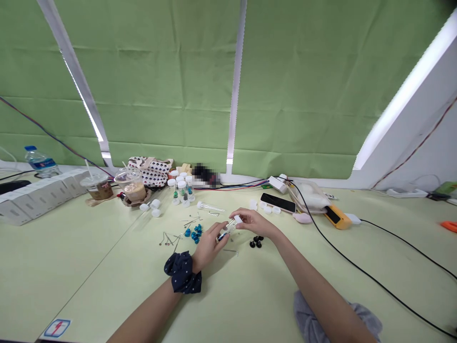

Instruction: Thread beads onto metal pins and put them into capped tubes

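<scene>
Between my hands is a small clear tube [230,226] with something blue in its lower end. My left hand [207,245] is closed around that lower end. The fingers of my right hand [255,222] pinch a white cap [237,219] at the tube's upper end; I cannot tell how firmly it sits. Shiny blue knob-like pieces [194,233] lie just left of my left hand, beside thin metal bent rods [170,239]. Another bent rod [231,251] lies below the tube. Black screw-like pieces [256,242] rest under my right wrist. A clear tube [211,206] lies behind my hands.
Several capped, filled tubes [182,188] stand at the back. White caps [267,208] lie near a phone [278,202]. More clear tubes [146,214] lie left, by two drink cups [134,186]. A black cable [342,250] crosses the right side, past a yellow device [338,217].
</scene>
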### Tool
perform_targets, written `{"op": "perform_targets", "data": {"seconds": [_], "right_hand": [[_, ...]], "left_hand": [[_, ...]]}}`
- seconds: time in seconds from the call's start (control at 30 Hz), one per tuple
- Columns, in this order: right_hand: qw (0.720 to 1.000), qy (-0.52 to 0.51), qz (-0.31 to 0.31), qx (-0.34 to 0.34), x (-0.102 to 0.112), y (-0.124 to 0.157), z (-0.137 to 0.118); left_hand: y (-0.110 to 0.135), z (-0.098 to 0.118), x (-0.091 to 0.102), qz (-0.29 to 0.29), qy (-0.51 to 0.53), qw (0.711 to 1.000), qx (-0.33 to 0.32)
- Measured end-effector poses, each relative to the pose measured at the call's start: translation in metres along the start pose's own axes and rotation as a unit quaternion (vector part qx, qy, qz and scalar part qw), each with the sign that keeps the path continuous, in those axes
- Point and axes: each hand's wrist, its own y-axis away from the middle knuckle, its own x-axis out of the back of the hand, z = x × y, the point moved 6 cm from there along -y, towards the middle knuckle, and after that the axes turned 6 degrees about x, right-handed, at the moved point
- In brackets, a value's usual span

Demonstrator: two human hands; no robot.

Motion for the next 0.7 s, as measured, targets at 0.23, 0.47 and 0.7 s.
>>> {"op": "perform_targets", "data": {"seconds": [0.23, 0.47, 0.7], "right_hand": [[1.0, -0.007, -0.01, 0.003, -0.005, 0.002, 0.002], [1.0, -0.003, -0.001, 0.02, -0.006, 0.002, 0.006], [0.999, -0.027, 0.009, 0.018, -0.01, 0.001, 0.014]], "left_hand": [[0.001, 0.0, -0.001, 0.004, -0.025, 0.999, -0.018], [0.002, -0.006, -0.004, 0.02, -0.05, 0.998, -0.03], [0.002, -0.012, -0.004, 0.033, -0.08, 0.996, -0.037]]}}
